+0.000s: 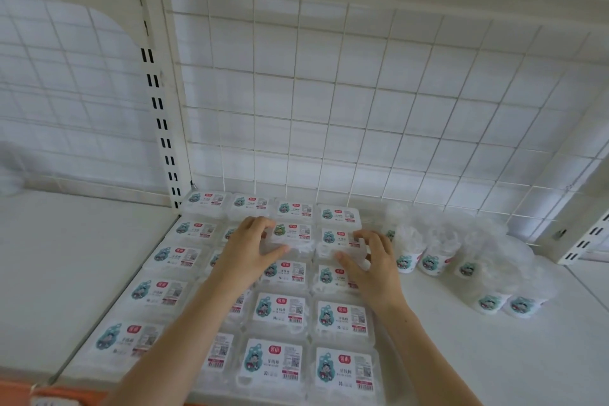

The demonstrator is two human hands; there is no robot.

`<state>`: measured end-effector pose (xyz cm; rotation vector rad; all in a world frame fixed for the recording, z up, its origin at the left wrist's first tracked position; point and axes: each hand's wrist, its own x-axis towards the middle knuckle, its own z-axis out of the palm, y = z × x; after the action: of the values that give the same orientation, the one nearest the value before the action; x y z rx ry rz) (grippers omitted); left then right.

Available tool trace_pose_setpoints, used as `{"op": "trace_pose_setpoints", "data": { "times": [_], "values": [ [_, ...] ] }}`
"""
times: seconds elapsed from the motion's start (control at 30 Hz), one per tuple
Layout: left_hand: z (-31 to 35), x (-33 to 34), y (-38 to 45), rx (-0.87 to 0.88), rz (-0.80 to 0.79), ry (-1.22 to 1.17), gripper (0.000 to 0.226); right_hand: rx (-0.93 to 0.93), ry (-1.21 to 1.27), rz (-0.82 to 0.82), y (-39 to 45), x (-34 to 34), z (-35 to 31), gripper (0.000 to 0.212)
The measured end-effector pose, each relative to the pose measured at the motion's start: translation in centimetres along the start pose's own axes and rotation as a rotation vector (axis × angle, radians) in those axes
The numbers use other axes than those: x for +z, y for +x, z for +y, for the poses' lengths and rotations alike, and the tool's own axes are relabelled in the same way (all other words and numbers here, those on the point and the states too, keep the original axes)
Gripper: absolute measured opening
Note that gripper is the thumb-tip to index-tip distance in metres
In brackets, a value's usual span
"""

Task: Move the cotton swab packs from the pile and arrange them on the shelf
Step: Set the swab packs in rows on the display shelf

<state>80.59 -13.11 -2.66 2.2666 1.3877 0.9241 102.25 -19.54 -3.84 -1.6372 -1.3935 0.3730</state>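
Left hand grips one pack, right hand another pack on the shelf; light, slick plastic boxes, best held by the edges.

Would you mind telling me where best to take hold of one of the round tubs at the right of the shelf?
Probably by the labelled lower wall of a front tub, coming from the front. The tubs stand upright, packed close side by side, and the clear tops look crinkly and soft. Both the left hand and the right hand are on flat packs.
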Motion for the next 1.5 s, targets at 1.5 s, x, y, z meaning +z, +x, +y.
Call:
{"op": "trace_pose_setpoints", "data": {
  "times": [1.5],
  "values": [
    [2.0, -10.7, -45.6, -0.316, 0.006, 0.394, 0.030, -0.543, -0.305, -0.589, -36.1, 1.9, -11.0, 0.047]
  ]
}}
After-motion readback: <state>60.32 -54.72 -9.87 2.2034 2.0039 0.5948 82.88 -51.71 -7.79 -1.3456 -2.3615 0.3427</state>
